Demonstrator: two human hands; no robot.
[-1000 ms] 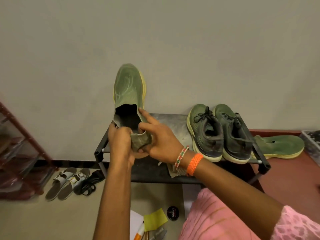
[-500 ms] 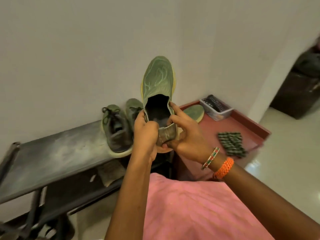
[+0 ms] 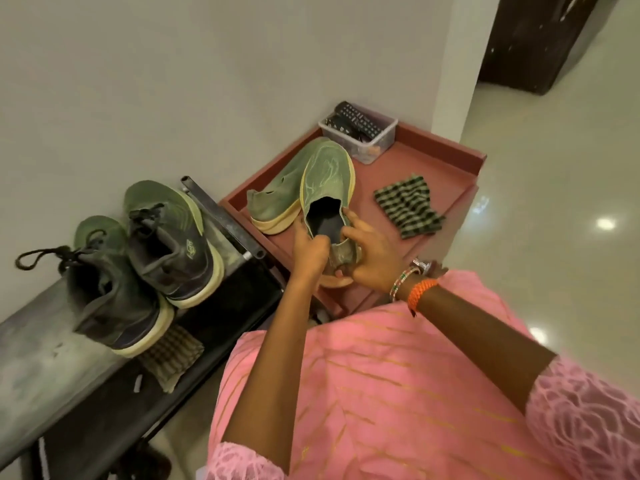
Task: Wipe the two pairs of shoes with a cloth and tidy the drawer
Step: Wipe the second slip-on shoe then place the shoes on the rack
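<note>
Left hand (image 3: 310, 249) and right hand (image 3: 372, 256) grip the heel of a green mesh slip-on shoe (image 3: 327, 188), toe pointing to the red tray-topped worktop's (image 3: 446, 178) far edge, where a clear plastic tub (image 3: 375, 142) holds remotes (image 3: 356, 121).

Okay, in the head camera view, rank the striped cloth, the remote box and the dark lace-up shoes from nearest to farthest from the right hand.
From the right hand:
1. Striped cloth, on the red tray, up and to its right.
2. Remote box, at the tray's back corner.
3. Dark lace-up shoes, on the rack, far left.
</note>
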